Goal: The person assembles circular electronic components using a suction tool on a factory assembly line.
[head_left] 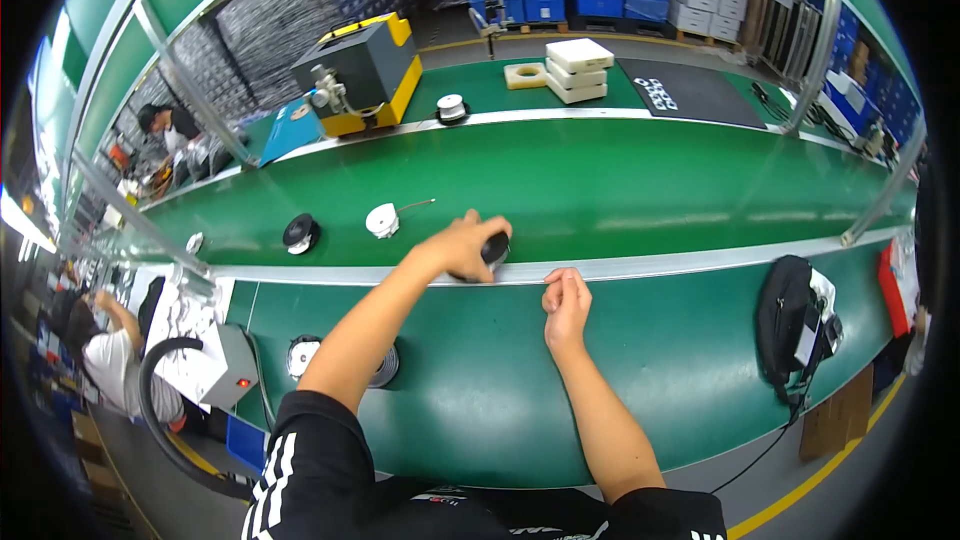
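My left hand (466,246) reaches over the front rail of the green conveyor belt. Its fingers are closed round a black round part (495,249), most of which they cover. To the right, over the near bench edge by the rail, my right hand (567,306) has its fingers curled in; whatever is inside them, if anything, stays hidden. Left of my left hand, a white round part (382,221) with a thin wire lies on the belt. Farther left sits a black-topped round part (300,233). Partly behind my left forearm, a spool-like grey roll (385,368) stands on the bench.
The metal rail (640,268) divides the belt from my green bench (480,410). A black bag (785,325) lies at the right. At left stands a grey box (228,365) with a black hose. Across the belt are a yellow-grey machine (360,75) and stacked white foam blocks (578,70).
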### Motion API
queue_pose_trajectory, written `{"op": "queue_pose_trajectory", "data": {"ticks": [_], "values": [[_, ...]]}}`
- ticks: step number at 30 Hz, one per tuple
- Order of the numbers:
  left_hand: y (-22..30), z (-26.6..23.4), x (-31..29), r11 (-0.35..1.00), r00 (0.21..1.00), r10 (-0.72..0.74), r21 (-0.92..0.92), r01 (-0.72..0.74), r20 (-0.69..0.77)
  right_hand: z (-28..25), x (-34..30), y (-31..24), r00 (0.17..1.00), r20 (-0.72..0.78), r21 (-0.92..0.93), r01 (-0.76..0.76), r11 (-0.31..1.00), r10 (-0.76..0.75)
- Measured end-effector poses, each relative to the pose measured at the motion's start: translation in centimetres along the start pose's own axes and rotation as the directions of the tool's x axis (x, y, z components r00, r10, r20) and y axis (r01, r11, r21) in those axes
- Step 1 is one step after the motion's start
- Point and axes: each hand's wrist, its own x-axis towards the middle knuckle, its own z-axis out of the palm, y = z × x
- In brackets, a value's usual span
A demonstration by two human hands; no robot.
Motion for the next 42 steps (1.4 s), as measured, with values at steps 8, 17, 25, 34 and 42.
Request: {"op": "queue_pose_trajectory", "data": {"ticks": [8, 17, 25, 34, 42], "values": [[6.9, 4.6, -15.6, 0.985, 0.987, -0.154, 0.082, 0.150, 0.041, 1.0, -0.1, -0.4, 1.000, 0.016, 0.064, -0.028, 0.998, 0.027], [10.5, 8.4, -26.6, -0.358, 0.872, -0.332, -0.807, -0.470, -0.361, 1.5, 0.2, 0.2, 0.992, 0.128, -0.119, 0.030, 0.992, -0.015], [14.5, 15.7, -38.8, -0.552, 0.811, -0.412, -0.595, -0.585, -0.416, 15.3, 5.1, 1.1, 0.314, 0.949, -0.291, 0.906, 0.307, -0.026], [12.9, 23.9, -45.0, -0.692, 0.755, -0.610, -0.303, -0.655, -0.240, 21.3, 16.8, 5.6, -0.010, 0.723, -0.132, 0.979, 0.153, 0.691], [11.2, 23.5, -48.0, -0.553, 0.679, -0.687, -0.418, -0.720, -0.261, 22.9, 17.7, 5.6, 0.145, 0.698, -0.258, 0.965, 0.057, 0.701]]}}
